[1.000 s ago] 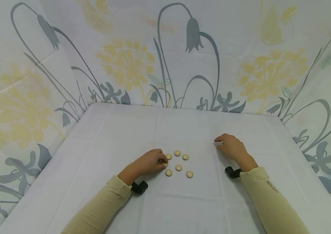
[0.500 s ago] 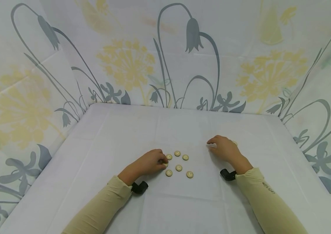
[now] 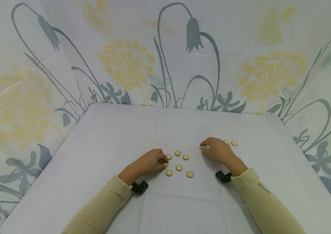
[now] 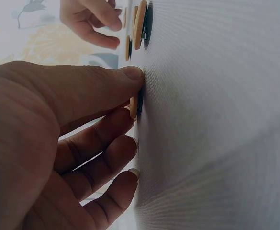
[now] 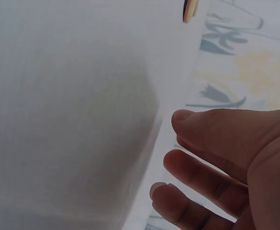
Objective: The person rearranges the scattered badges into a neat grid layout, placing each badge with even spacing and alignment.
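Several round cream buttons lie in a loose group at the middle of the table, among them a far one and a near right one. At the group's left edge my left hand pinches a button between thumb and forefinger; in the left wrist view that button stays against the cloth. To the right of the group, my right hand hovers low with thumb and fingers apart and nothing between them. Beside its knuckles lie two more buttons, one partly hidden and one in full view.
A white cloth with fold creases covers the table. Patterned fabric with grey and yellow flowers rises behind and at both sides. A black wrist camera sits at the left cuff, another at the right cuff.
My right hand has moved left towards the button group, uncovering the two buttons by its knuckles. The left hand and the grouped buttons have stayed in place.
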